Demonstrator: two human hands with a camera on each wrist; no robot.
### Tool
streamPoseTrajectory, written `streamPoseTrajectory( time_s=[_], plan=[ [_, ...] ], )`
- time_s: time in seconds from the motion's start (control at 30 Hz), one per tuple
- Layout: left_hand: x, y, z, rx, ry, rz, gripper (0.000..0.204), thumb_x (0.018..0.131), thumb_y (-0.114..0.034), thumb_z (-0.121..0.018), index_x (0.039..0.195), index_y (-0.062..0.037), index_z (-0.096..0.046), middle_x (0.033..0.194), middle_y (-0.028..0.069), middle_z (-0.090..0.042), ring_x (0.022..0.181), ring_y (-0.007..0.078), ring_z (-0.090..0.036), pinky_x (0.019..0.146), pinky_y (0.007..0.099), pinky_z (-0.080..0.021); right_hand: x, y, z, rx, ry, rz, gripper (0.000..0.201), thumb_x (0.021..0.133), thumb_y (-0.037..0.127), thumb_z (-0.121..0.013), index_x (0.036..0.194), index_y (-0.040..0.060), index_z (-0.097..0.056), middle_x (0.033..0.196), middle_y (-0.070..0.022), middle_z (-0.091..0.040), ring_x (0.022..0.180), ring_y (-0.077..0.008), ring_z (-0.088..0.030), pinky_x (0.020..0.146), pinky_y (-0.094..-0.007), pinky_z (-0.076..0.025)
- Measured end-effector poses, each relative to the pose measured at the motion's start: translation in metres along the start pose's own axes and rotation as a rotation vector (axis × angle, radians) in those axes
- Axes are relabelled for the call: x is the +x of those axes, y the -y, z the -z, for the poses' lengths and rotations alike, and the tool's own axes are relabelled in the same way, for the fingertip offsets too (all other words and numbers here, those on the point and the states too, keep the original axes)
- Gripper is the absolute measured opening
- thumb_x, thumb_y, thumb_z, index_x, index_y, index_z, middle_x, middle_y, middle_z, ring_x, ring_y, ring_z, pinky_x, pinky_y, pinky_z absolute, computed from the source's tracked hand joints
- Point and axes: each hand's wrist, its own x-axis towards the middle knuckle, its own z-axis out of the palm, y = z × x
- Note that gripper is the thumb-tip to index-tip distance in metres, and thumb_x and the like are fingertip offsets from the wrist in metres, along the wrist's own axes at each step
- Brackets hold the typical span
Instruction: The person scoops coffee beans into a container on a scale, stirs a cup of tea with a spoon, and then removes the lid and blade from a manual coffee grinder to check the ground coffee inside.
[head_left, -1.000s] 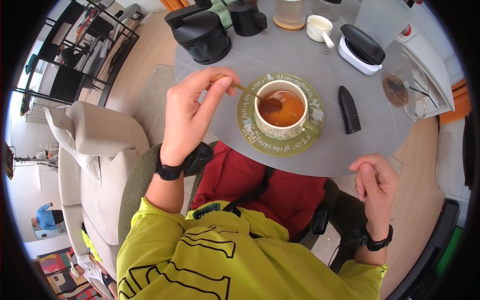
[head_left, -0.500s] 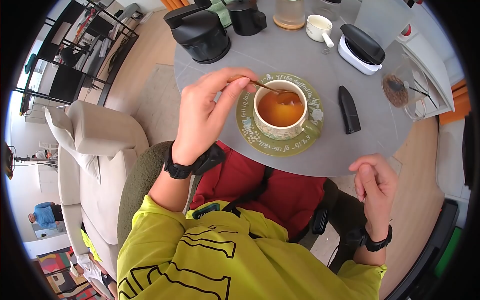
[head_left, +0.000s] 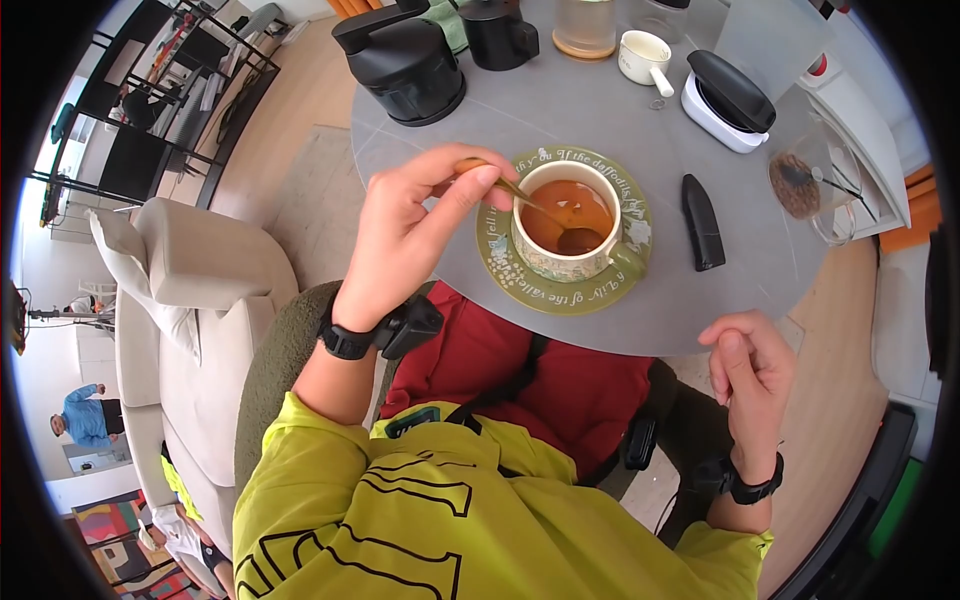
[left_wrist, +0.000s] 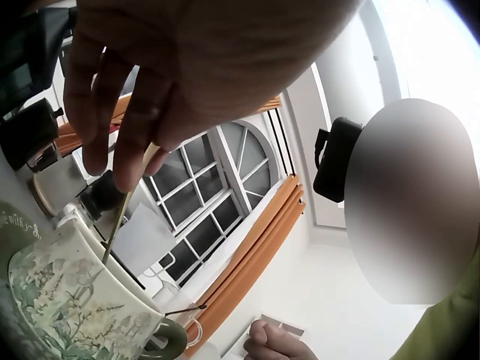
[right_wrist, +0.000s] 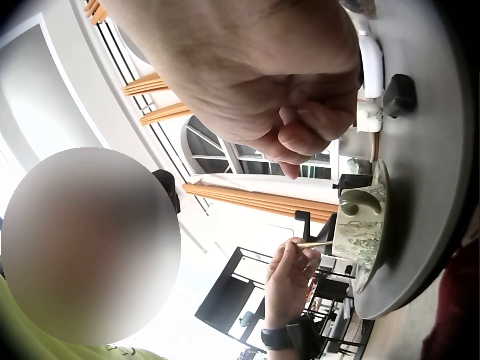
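Note:
My left hand (head_left: pixel 405 225) pinches the thin handle of a gold-coloured spoon (head_left: pixel 579 242) between thumb and fingers, left of a cup. The spoon leans over the rim, its bowl in the reddish-brown liquid (head_left: pixel 570 205) near the cup's front side. The cup (head_left: pixel 555 265) is cream with a floral pattern and a green handle (head_left: pixel 627 260). It stands upright on a green lettered saucer (head_left: pixel 505 280). In the left wrist view the spoon handle (left_wrist: pixel 117 229) slants down into the cup. My right hand (head_left: pixel 752 365) hangs loosely curled by the table's edge, holding nothing.
On the grey table (head_left: pixel 600 325) a black elongated object (head_left: pixel 702 222) lies right of the saucer. Farther back stand a black kettle (head_left: pixel 408 70), a small white handled pot (head_left: pixel 643 57), a white-and-black case (head_left: pixel 727 105) and a clear container (head_left: pixel 797 185) with brown contents.
My left hand has shifted right with the spoon. The spoon's bowl went from the cup's left to its back, then to its front side. My right hand has stayed in place.

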Motion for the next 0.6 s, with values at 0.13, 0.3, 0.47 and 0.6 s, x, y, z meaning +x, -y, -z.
streamPoseTrajectory(
  time_s=[0.13, 0.3, 0.47, 0.6],
  plan=[
    [0.004, 0.001, -0.006, -0.022, -0.021, 0.004, 0.016, 0.095, -0.01, -0.055, 0.1, 0.0002, -0.066, 0.078, 0.0064, -0.069, 0.077, 0.0098, -0.065, 0.073, 0.0234, -0.049, -0.001, 0.002, 0.0, -0.002, -0.005, 0.0, 0.016, 0.097, 0.012, -0.052, 0.091, -0.0005, -0.061, 0.068, 0.0016, -0.053, 0.048, -0.0021, -0.039, 0.043, -0.0176, -0.026],
    [0.005, -0.005, -0.003, 0.186, -0.121, -0.088, 0.015, 0.094, -0.008, -0.055, 0.098, 0.0004, -0.067, 0.08, 0.0058, -0.069, 0.076, 0.0102, -0.066, 0.068, 0.0227, -0.05, -0.001, 0.002, 0.001, 0.007, -0.008, 0.0, 0.017, 0.097, 0.012, -0.052, 0.091, -0.0005, -0.061, 0.067, 0.002, -0.052, 0.048, -0.0021, -0.039, 0.043, -0.0176, -0.026],
    [0.0, -0.007, 0.012, 0.267, -0.115, -0.068, 0.015, 0.094, -0.008, -0.055, 0.095, 0.001, -0.067, 0.077, 0.0057, -0.068, 0.073, 0.0099, -0.065, 0.065, 0.0226, -0.049, 0.0, 0.002, 0.0, 0.0, -0.007, 0.004, 0.017, 0.097, 0.012, -0.052, 0.091, -0.0005, -0.061, 0.066, 0.0022, -0.051, 0.047, -0.0021, -0.038, 0.043, -0.0178, -0.026],
    [-0.003, -0.005, 0.013, 0.119, -0.022, 0.01, 0.016, 0.094, -0.009, -0.055, 0.097, 0.0014, -0.066, 0.079, 0.0058, -0.068, 0.073, 0.0086, -0.063, 0.065, 0.0223, -0.048, 0.001, 0.001, 0.0, -0.006, -0.002, -0.004, 0.017, 0.097, 0.012, -0.052, 0.091, -0.0005, -0.061, 0.065, 0.0023, -0.05, 0.047, -0.0021, -0.038, 0.043, -0.018, -0.025]
  ],
)
